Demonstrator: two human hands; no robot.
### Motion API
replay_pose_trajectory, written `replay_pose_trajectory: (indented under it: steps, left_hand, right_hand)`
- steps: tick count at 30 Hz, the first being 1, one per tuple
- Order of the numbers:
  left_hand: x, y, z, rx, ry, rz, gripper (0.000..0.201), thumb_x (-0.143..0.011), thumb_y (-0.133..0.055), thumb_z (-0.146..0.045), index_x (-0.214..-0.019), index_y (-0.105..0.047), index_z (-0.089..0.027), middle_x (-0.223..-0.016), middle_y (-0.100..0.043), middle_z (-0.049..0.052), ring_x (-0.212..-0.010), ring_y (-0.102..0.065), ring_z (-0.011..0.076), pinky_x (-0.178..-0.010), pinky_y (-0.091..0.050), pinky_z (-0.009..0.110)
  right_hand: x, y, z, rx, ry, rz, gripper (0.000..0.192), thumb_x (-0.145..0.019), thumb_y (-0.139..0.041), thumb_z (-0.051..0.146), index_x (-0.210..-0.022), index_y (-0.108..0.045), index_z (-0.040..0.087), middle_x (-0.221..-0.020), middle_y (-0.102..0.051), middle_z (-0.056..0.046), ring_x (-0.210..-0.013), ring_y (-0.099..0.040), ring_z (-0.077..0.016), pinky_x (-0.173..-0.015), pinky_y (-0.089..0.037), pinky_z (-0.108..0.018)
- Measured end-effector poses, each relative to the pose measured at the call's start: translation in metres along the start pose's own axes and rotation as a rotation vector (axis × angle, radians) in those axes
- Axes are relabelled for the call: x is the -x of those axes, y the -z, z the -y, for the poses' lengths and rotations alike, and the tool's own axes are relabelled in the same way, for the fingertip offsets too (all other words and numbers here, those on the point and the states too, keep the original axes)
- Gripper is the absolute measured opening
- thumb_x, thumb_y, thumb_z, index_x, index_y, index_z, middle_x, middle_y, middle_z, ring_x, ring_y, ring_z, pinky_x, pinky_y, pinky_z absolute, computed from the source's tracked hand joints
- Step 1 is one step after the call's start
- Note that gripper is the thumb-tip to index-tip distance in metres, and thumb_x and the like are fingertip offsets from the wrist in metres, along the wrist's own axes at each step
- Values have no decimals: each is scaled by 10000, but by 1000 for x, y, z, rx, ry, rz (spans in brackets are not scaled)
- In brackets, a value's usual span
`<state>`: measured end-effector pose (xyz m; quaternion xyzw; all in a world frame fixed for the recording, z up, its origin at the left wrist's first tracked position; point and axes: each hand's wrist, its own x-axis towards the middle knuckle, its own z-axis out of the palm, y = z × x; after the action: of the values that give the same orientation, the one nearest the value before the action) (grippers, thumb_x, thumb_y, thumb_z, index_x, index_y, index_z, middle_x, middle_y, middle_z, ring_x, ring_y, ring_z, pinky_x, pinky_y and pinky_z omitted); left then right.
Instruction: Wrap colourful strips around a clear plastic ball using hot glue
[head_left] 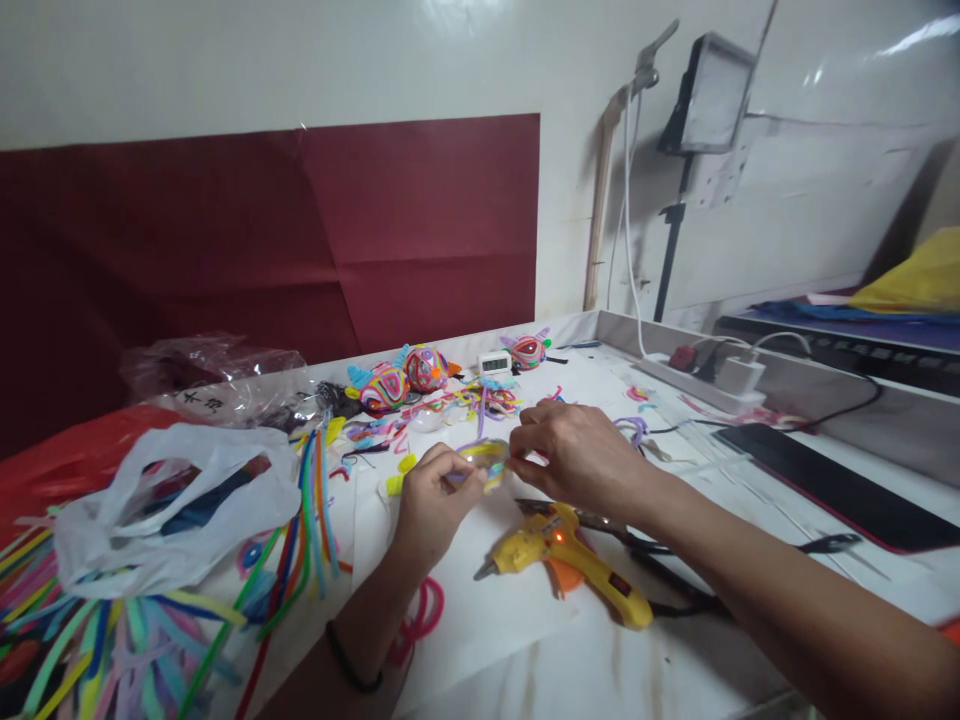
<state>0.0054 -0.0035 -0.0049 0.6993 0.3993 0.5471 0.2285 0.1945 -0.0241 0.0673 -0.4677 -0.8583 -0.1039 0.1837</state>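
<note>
Fingers of both hands pinch one small piece: left hand (435,495) clamps the near side of a pale yellow-green pipe-cleaner ring (486,462), right hand (577,452) grips its far edge with thumb and forefinger closed on it. Ring sits just above the white table (525,640), mid-scene, purple strand trailing up from it. Yellow glue gun (570,560) lies just beside the right wrist, red light on, untouched. Three finished striped figures (405,378) stand near the back edge, so some pieces look done; this one seems early, only a loop so far. Loose pipe cleaners (112,640) piled far left under a white plastic bag (172,510), plenty of stock left
</note>
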Motion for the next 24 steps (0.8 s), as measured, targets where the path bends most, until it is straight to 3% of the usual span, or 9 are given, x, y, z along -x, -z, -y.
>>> replay_pose_trajectory:
  steps: [17, 24]
  left_hand:
    - [1, -1, -4, -62, 1, -37, 179, -695, -638, -237, -553, -541, -187, -608, -480, -28, -548, -453, 107, -512, -350, 228]
    - [1, 0, -6, -56, 10, -59, 182, -672, -624, -232, -538, -506, -197, -601, -465, -33, -566, -461, 116, -528, -358, 232]
  right_hand:
    - [2, -3, 9, -63, -72, 22, 149, -836, -596, 233, -790, -733, 203, -792, -704, -60, -783, -639, -215, -601, -334, -282]
    - [3, -9, 9, -198, -115, -48, 128, -819, -618, 223, -755, -722, 186, -732, -674, -43, -681, -602, -172, -594, -339, -269]
